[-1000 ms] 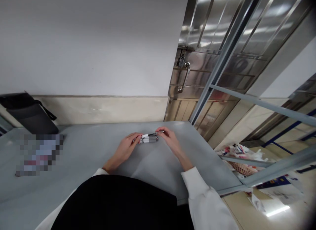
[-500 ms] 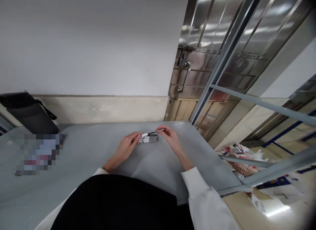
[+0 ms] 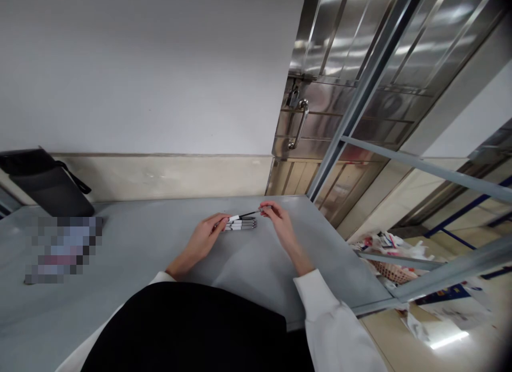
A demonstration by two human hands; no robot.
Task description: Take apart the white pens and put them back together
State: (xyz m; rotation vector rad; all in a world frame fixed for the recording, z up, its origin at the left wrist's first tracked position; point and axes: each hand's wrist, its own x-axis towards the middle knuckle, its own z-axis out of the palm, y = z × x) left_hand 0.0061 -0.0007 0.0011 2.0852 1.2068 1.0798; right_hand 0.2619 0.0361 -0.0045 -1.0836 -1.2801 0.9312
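Three black-and-white pens lie side by side on the grey table, a little beyond my body. My left hand is closed on the white end of a further pen, which is raised above the others. My right hand pinches the small end piece of that pen, drawn away to the right, with a thin dark rod showing between piece and barrel.
A black pouch leans on the wall at the far left, with a blurred flat item in front of it. To the right are a steel door with a handle, metal frame bars and a basket of litter on the floor.
My right hand has moved right and slightly up, pulling the end piece away from the pen held in my left hand. The pens on the table have not moved.
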